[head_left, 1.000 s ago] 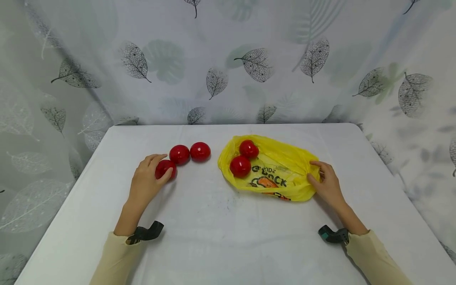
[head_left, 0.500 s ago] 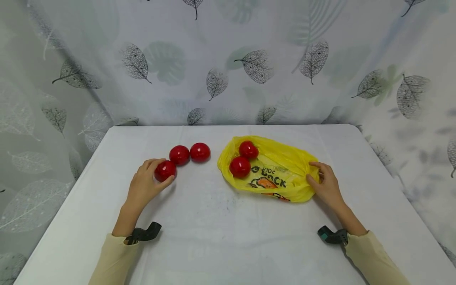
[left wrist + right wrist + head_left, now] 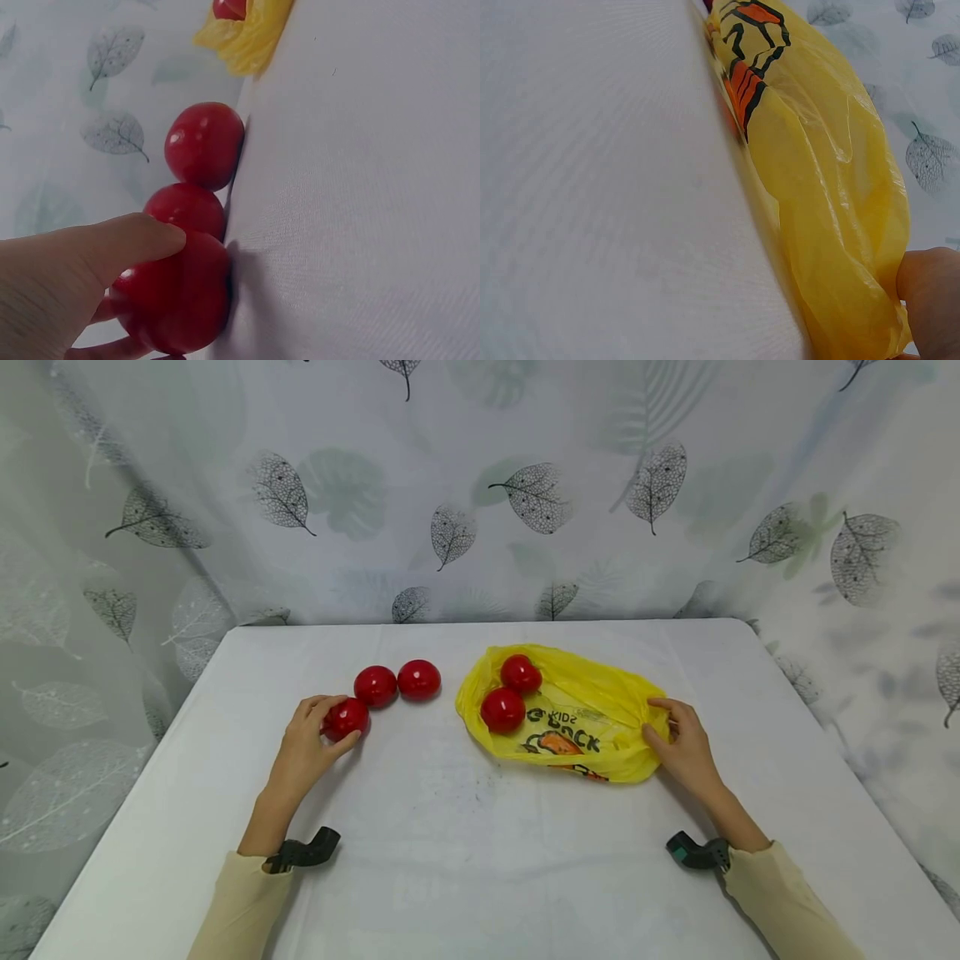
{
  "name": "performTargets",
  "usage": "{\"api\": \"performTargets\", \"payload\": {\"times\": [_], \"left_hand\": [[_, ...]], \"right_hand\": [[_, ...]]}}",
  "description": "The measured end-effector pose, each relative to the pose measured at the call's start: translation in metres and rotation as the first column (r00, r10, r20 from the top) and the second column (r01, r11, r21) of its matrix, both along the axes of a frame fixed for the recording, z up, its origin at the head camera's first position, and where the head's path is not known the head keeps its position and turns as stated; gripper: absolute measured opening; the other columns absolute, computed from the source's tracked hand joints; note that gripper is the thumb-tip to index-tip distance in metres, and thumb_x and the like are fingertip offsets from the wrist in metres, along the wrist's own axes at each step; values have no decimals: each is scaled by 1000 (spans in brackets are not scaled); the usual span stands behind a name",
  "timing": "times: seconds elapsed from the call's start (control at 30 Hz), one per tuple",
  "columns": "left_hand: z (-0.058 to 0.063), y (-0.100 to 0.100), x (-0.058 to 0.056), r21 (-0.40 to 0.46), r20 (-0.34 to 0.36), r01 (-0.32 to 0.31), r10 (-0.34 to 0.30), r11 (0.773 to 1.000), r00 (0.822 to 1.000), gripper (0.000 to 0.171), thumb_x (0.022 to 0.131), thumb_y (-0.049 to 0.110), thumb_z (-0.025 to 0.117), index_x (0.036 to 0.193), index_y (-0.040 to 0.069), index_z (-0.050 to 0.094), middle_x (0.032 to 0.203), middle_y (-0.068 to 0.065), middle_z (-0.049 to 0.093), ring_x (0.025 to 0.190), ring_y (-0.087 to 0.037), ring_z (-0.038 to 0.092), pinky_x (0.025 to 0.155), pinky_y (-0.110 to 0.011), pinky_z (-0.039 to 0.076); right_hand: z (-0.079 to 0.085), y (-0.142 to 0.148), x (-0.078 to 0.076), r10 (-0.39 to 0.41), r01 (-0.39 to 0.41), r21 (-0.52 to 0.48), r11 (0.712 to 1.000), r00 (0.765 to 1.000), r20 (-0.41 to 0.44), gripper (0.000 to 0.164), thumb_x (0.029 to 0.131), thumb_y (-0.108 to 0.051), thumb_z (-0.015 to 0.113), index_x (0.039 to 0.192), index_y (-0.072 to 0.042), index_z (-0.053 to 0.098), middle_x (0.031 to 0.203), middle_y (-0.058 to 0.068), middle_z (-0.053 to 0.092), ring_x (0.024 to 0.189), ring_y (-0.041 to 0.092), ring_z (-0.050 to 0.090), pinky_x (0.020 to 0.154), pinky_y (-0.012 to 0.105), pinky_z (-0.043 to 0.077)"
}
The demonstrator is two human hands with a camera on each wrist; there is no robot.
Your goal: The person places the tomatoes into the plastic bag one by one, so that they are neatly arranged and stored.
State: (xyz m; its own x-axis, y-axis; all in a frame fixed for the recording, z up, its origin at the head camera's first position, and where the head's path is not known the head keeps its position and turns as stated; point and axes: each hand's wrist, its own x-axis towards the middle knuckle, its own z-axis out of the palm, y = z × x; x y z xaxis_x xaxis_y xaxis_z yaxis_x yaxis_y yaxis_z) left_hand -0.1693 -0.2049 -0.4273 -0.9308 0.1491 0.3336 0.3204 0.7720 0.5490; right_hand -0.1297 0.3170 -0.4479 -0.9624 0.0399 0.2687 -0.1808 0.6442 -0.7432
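- A near ball (image 3: 349,717), red, glossy and smooth-skinned, was gripped between the thumb and fingers of the left hand (image 3: 300,752).
- By the right hand (image 3: 688,750), the gathered end of a yellow bag (image 3: 618,702) was pinched; its thin, crinkled plastic was printed in black and orange.
- Just beyond the near ball, a middle ball (image 3: 376,686) and a far ball (image 3: 419,680) were set side by side, equally rounded and shiny.
- In the bag's open mouth, a front bagged ball (image 3: 502,710) and a rear bagged ball (image 3: 521,674) were contained.
- The table was covered by white cloth (image 3: 465,885), faintly creased, and backed by a pale curtain (image 3: 337,410) patterned with veined leaves.
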Motion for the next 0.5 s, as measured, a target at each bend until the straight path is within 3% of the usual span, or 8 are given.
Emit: {"api": "performTargets", "payload": {"times": [0.5], "left_hand": [[0,0,-2,34,-74,-10,12,999,997,52,78,3,79,125,0,57,123,-24,51,111,-41,54,81,-55,56]], "right_hand": [[0,1,0,-3,3,1,1000,1000,-6,42,93,-4,57,131,10,48,134,34,38,117,53,43,95,65,38]]}}
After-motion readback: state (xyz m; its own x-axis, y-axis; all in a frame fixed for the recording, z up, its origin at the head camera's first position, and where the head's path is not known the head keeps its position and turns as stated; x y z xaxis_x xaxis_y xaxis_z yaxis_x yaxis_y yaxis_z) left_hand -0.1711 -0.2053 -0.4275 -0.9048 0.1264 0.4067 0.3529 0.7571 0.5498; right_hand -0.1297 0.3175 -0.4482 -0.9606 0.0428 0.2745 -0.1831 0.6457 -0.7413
